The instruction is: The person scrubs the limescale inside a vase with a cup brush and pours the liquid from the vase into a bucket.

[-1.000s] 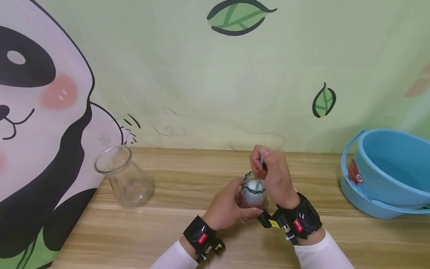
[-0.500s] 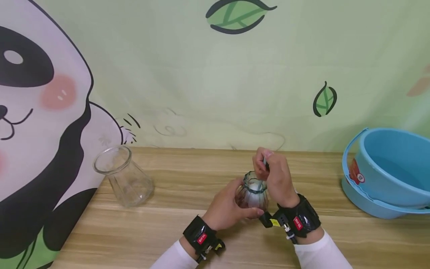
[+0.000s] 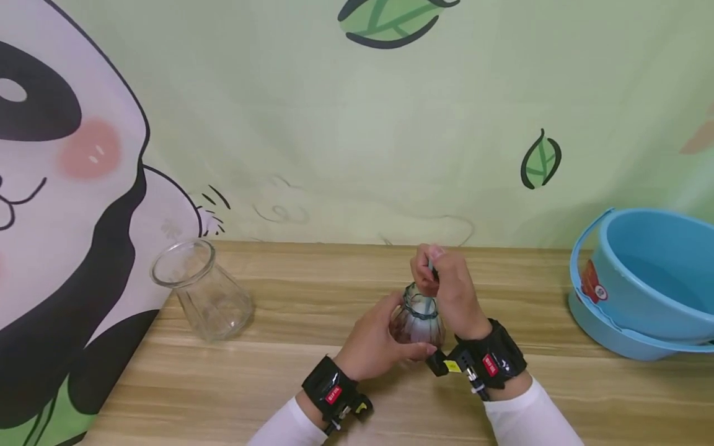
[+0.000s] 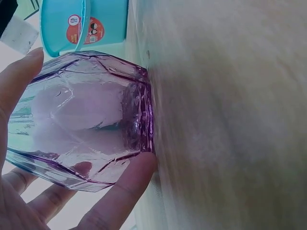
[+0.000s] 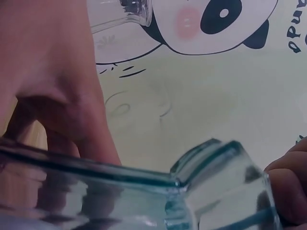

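Note:
A ribbed glass vase (image 3: 419, 327), purple at its base and teal towards its wavy rim, stands on the table in the head view. My left hand (image 3: 369, 342) grips its side, thumb in front; the left wrist view shows fingertips (image 4: 142, 165) against the lower glass. Above the rim, my right hand (image 3: 458, 297) is curled round the handle of a sponge bottle brush (image 3: 428, 305) that reaches down through the neck. Its pale head (image 4: 88, 115) shows blurred through the glass in the left wrist view. Most of the handle is hidden by my right fingers.
A clear, wide-rimmed glass jar (image 3: 214, 303) stands at the left of the wooden table (image 3: 301, 279). At the right, a blue bucket (image 3: 649, 310) sits on a blue basin (image 3: 613, 337). Behind the table hangs a green backdrop (image 3: 312, 111) with a panda print.
My right hand shifts slightly right, then back left and a little up with the brush. My left hand keeps its grip on the vase. The head view tilts slightly down.

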Available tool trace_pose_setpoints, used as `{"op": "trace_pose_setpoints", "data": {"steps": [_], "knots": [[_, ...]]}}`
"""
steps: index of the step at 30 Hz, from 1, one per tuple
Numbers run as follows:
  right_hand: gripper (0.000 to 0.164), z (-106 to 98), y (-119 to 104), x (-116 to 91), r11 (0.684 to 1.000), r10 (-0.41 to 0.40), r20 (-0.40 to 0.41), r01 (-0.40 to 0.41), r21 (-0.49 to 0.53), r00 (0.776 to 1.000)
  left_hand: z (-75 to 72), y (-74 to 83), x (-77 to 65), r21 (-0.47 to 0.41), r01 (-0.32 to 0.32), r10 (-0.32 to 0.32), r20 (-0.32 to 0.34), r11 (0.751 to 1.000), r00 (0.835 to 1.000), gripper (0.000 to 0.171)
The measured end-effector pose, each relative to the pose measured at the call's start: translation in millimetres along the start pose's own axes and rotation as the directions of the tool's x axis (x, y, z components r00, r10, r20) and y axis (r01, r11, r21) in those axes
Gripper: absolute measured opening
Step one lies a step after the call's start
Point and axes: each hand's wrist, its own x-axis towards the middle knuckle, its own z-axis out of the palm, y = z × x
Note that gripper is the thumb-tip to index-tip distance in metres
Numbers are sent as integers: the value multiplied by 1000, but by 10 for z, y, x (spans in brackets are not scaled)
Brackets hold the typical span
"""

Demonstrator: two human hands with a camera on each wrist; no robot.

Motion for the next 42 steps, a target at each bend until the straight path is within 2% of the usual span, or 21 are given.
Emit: {"op": "trace_pose_setpoints", "data": {"steps": [4,10,19,22,26,30,37,42], "knots": [[43,35,5,-6,1000,-3,31,2,10,1000,-7,-11,0,-3,-11,11,-6,1000,1000,76],[44,62,-21,-22,999,4,72,0,-50,997,-1,-28,-1,-20,-18,18,-5,1000,1000,79],[47,-15,-124,-9,1000,17,22,-17,18,1000,16,-21,9,-14,-10,10,-9,1000,1000,81],[47,-26,-163,-11,1000,-5,-3,5,21,1000,20,-17,12,-6,-10,10,-12,1000,1000,82],[48,-30,-246,-18,995,-85,-38,87,39,996,18,-10,11,-6,-7,7,-13,1000,1000,81],[49,-22,-289,-16,987,-152,-34,153,51,988,15,-6,10,-22,2,-2,-7,1000,1000,81],[46,-10,-265,-12,984,-175,-15,175,33,984,19,1,12,-28,15,-15,-6,1000,1000,82],[44,-5,-242,-14,988,-153,18,152,12,988,19,4,14,-18,19,-20,-7,1000,1000,82]]}}
